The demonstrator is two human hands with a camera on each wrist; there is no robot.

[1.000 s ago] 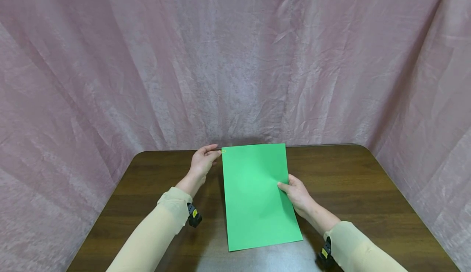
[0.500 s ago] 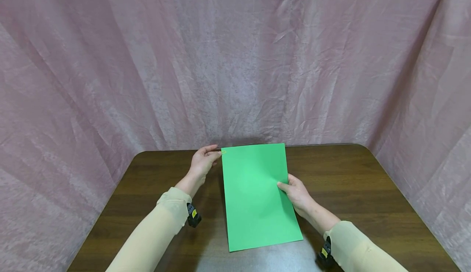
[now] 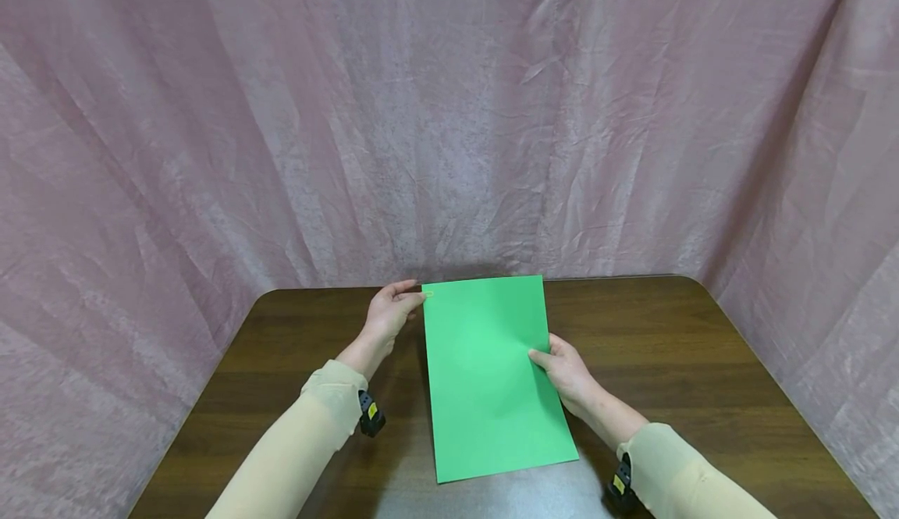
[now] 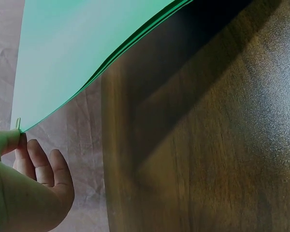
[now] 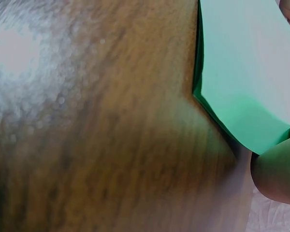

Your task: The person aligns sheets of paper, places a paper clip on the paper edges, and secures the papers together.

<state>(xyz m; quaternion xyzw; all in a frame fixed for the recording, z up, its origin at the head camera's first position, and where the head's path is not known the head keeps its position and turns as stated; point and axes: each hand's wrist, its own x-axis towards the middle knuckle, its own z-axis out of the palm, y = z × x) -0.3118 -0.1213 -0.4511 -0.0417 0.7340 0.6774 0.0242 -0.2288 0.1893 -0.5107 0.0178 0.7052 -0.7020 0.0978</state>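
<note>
A small stack of green paper sheets (image 3: 492, 386) is held over the middle of the table, its far end raised. At the stack's far left corner sits a small yellowish paper clip (image 3: 429, 294). My left hand (image 3: 385, 318) pinches the clip's outer end at that corner between thumb and index finger; the other fingers are loosely bent. In the left wrist view the clip (image 4: 18, 123) points up from the thumb tip along the sheet. My right hand (image 3: 569, 375) grips the stack's right edge, thumb on top and fingers mostly hidden underneath. Thin gaps show between the sheets' edges.
The dark wooden table (image 3: 674, 363) has rounded far corners. A pink curtain (image 3: 449, 129) hangs right behind its far edge and along the sides. Light glares off the tabletop near the stack's front edge. Dark wrist cameras (image 3: 371, 414) sit at both cuffs.
My left thumb has shifted very slightly right at the corner, along with the paper clip. The right hand keeps its grip, and the paper has hardly moved.
</note>
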